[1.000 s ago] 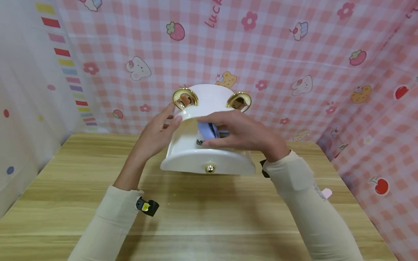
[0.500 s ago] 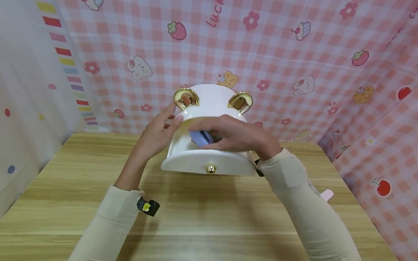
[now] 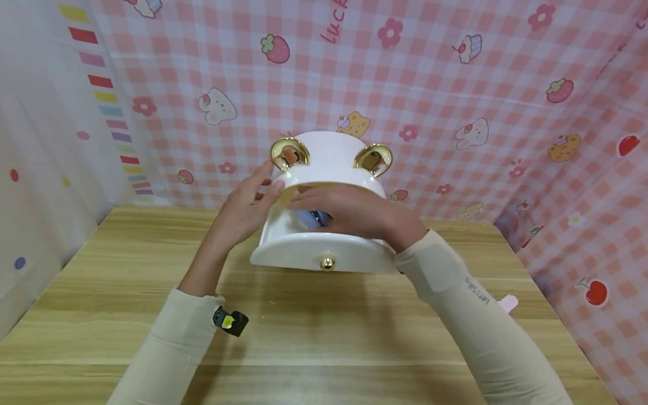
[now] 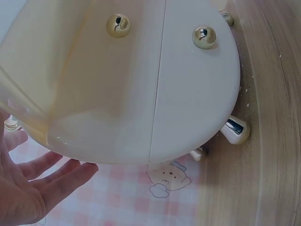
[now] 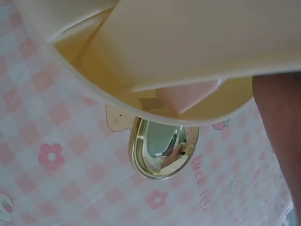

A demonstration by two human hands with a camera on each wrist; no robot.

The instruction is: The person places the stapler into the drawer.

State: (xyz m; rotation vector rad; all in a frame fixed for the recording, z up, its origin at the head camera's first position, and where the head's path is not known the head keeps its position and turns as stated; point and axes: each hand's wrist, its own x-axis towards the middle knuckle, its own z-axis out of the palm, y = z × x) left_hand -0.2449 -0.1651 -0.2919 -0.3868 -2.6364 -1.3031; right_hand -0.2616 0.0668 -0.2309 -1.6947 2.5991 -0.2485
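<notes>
A glossy white box [image 3: 331, 152] with two gold ears stands at the back of the table, its curved front [image 3: 293, 251] with a gold knob [image 3: 327, 263] pulled out. My left hand [image 3: 243, 211] rests on the box's left side; the left wrist view shows its fingers [image 4: 66, 181] reaching along the edge, nearly straight. My right hand [image 3: 354, 211] is inside the opening, gripping a light-blue object [image 3: 311, 218] with a dark strip. That hand covers most of the object, and its thumb is hidden behind the front. A pink piece [image 5: 188, 96] shows inside the box in the right wrist view.
A pink rounded tab [image 3: 508, 303] pokes out past my right sleeve on the wooden table [image 3: 304, 343]. Checked pink cloth [image 3: 430, 73] hangs close behind the box and along the right. The box has gold feet [image 4: 235, 130] under it.
My right hand has moved left and deeper into the box with the light-blue object, which is now mostly covered. The left hand stays against the box's side.
</notes>
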